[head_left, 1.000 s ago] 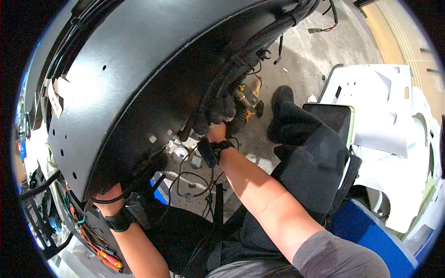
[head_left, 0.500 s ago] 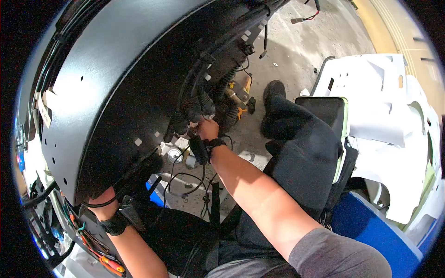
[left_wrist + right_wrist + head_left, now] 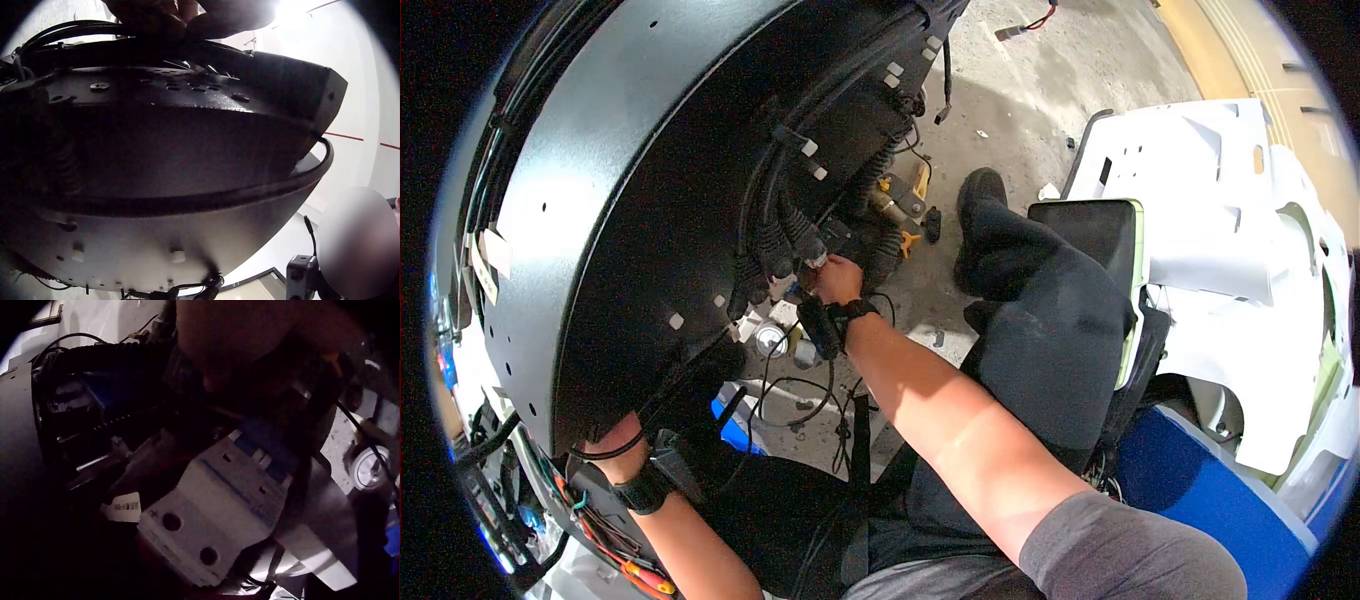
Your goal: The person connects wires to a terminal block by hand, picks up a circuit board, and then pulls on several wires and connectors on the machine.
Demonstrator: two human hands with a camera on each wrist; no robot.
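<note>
A large curved black panel [image 3: 650, 180] with cables strapped along it fills the left of the head view. At its lower edge is my left hand [image 3: 618, 440], its fingers partly hidden behind the rim and a black cable. In the left wrist view the fingers [image 3: 178, 22] come together at the top, over black cables. My right hand [image 3: 838, 280] reaches below the panel, fingertips right by corrugated black conduits [image 3: 785, 240] with pale ends. The right wrist view shows it dark, above a white circuit breaker [image 3: 206, 506] with a blue switch; I cannot tell what it holds.
Loose black cables [image 3: 800, 378] hang below the right wrist. A dark-screened tablet [image 3: 1090, 240] lies by the right leg. Beyond it are a large white moulded panel [image 3: 1200, 190] and a blue bin [image 3: 1190, 480]. Screwdrivers [image 3: 640, 575] sit at lower left.
The head view has shifted, so the panel sits further left and more of its underside shows. My right hand stays at the conduits, its fingers now more visible; the left hand remains at the rim.
</note>
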